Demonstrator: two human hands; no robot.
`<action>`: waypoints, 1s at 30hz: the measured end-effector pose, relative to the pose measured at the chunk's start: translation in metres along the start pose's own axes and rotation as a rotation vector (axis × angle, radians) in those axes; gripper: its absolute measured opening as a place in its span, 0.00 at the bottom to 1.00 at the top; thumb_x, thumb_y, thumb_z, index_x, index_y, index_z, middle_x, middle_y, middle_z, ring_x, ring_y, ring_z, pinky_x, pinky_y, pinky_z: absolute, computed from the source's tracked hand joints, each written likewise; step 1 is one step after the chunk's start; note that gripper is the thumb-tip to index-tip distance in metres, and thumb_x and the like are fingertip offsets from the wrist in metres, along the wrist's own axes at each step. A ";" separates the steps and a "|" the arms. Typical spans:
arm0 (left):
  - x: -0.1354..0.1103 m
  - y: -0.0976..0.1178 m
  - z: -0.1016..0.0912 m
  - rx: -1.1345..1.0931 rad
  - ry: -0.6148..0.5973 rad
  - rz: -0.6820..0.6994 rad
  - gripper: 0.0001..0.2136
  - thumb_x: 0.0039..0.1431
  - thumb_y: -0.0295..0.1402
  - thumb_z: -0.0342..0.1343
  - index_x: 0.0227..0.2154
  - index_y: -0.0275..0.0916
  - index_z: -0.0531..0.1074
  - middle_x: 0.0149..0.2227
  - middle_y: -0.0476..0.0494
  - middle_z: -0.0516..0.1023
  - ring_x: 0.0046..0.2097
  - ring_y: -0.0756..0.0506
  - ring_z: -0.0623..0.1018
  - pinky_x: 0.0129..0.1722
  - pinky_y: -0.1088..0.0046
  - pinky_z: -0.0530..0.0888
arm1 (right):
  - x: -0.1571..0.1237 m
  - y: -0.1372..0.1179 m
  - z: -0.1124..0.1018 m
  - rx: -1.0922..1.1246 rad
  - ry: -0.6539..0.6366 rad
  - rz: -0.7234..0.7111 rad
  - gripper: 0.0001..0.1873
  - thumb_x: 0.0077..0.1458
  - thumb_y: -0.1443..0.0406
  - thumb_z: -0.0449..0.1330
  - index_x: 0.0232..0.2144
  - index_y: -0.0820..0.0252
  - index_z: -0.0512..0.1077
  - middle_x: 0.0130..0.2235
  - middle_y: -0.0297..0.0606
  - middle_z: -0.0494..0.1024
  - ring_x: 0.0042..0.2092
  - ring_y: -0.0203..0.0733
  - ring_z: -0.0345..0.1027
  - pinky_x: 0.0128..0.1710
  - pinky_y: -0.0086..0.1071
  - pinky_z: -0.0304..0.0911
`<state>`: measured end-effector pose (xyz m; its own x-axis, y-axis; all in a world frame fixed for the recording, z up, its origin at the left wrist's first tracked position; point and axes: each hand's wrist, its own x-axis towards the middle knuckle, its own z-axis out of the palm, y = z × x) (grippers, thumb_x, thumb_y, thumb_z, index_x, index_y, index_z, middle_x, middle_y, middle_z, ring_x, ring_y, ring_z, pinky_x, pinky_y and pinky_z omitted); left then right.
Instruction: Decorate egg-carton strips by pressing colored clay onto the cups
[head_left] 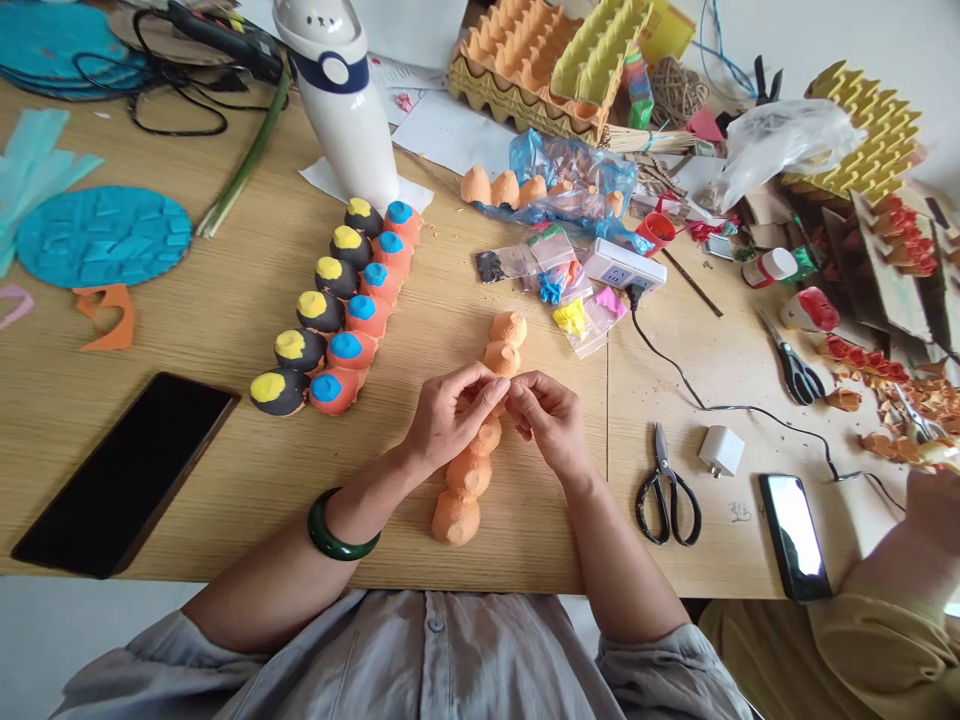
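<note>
My left hand (459, 408) and my right hand (549, 415) meet fingertip to fingertip above an orange egg-carton strip (470, 474). Both are closed in a pinch, and whatever lies between the fingertips is too small or hidden to name. The strip is a row of plain bumps lying lengthwise on the table, its middle covered by my hands. To the left lie a black-painted row (320, 311) of bumps topped with yellow and a red-orange row (361, 352) topped with blue. Small bags of coloured clay (572, 318) lie beyond my right hand.
Black-handled scissors (666, 490), a white charger (721, 451) and a phone (796, 535) lie to the right. A dark tablet (127, 475) is at the left, a white bottle (349, 120) behind. Egg trays (532, 60) stand at the back. A co-worker's arm (911, 550) reaches in from the right.
</note>
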<state>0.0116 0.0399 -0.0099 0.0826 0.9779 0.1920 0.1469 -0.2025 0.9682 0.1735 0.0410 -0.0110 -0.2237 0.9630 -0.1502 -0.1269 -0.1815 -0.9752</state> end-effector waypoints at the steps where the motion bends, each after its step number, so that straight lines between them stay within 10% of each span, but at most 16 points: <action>1: 0.000 0.000 0.000 -0.008 0.001 0.000 0.18 0.69 0.46 0.57 0.26 0.40 0.70 0.24 0.50 0.77 0.25 0.52 0.73 0.28 0.77 0.71 | 0.000 0.000 0.000 0.001 0.004 0.001 0.23 0.58 0.46 0.70 0.32 0.58 0.74 0.20 0.25 0.65 0.21 0.29 0.52 0.19 0.27 0.49; 30: -0.002 -0.003 0.000 0.048 0.000 0.026 0.16 0.69 0.38 0.56 0.24 0.39 0.69 0.20 0.54 0.69 0.22 0.54 0.68 0.25 0.79 0.66 | 0.001 0.000 0.000 0.067 0.005 -0.006 0.20 0.57 0.49 0.72 0.39 0.58 0.76 0.22 0.25 0.67 0.22 0.29 0.54 0.19 0.26 0.51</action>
<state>0.0110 0.0388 -0.0128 0.0869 0.9724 0.2167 0.1922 -0.2298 0.9541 0.1736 0.0424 -0.0113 -0.2183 0.9650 -0.1450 -0.1926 -0.1883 -0.9631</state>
